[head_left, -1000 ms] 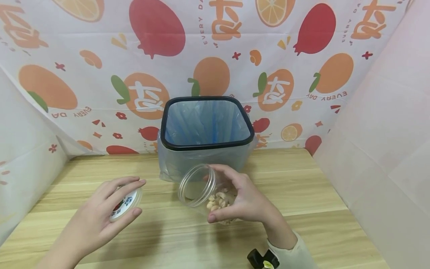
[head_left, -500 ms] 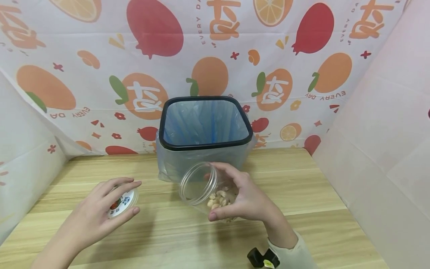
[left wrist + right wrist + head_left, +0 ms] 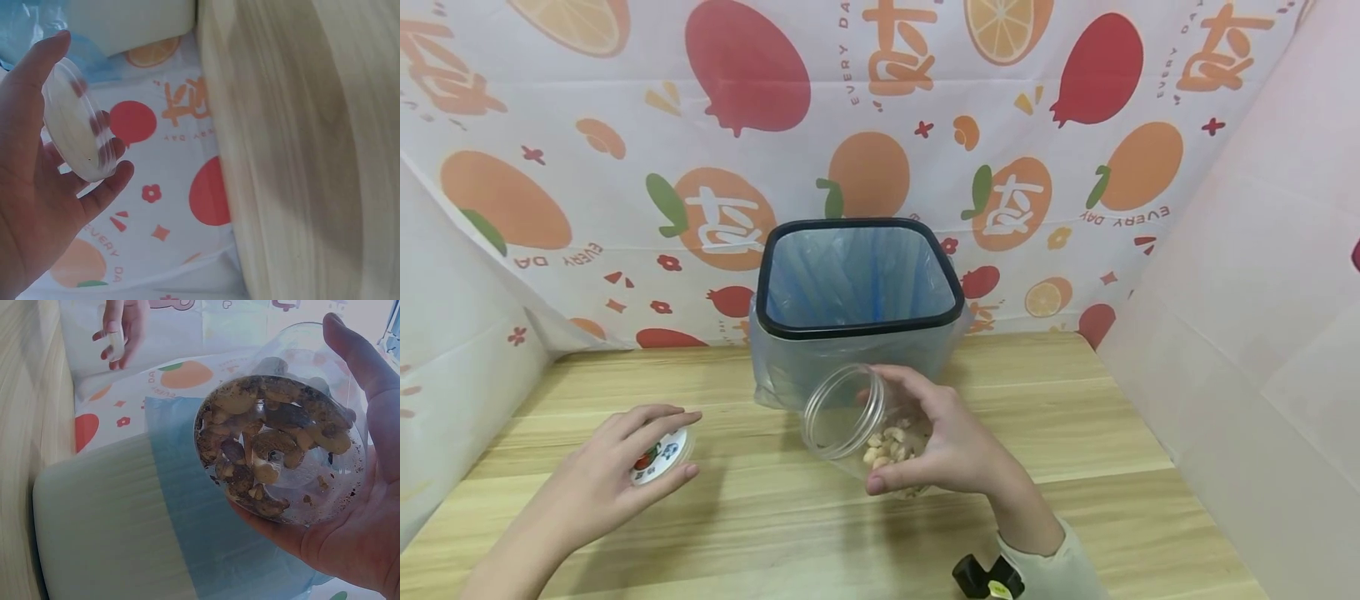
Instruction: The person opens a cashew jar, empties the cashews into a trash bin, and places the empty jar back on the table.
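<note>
The right hand (image 3: 951, 454) wraps its fingers and thumb around a clear plastic jar (image 3: 857, 421), tipped on its side above the wooden table (image 3: 1075, 433). The jar's open mouth faces left and slightly up; cashew-like nuts (image 3: 887, 446) lie against its lower wall. The left hand (image 3: 602, 483) pinches the jar's round printed lid (image 3: 658, 456) between thumb and fingers, low over the table and well apart from the jar. Just behind the jar stands a bin (image 3: 859, 279) with a black rim and blue liner, open on top. This looks like the step just after uncapping; pouring would call for lifting the jar's mouth over the near rim. Patterned cloth walls (image 3: 512, 208) close in left, right and behind.
</note>
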{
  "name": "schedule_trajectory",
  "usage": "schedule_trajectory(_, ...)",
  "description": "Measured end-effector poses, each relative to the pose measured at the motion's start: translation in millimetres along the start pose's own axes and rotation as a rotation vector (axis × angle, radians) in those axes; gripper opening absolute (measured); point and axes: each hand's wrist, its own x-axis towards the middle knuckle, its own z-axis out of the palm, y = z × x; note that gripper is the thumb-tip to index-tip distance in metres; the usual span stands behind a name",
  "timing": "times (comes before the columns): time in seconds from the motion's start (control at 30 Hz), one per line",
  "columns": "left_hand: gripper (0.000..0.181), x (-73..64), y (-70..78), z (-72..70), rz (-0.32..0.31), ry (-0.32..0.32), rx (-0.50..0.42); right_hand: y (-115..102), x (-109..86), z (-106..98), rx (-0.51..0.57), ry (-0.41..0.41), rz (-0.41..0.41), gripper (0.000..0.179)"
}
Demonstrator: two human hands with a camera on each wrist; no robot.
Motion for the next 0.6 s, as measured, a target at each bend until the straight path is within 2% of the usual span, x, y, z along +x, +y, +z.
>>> schedule_trajectory(0.33, 0.054, -4.4, -16.0, 5.4, -0.046, -0.084, 0.03, -0.5, -0.5, 2.0, -0.03, 0.006, 0.002, 0.097)
schedule_trajectory(0.6, 0.053, -5.7, -22.9, 12.3, -0.045, -0.091, 0.028, -0.1, -0.1, 2.1, -0.054, 0.006, -0.012, 0.097)
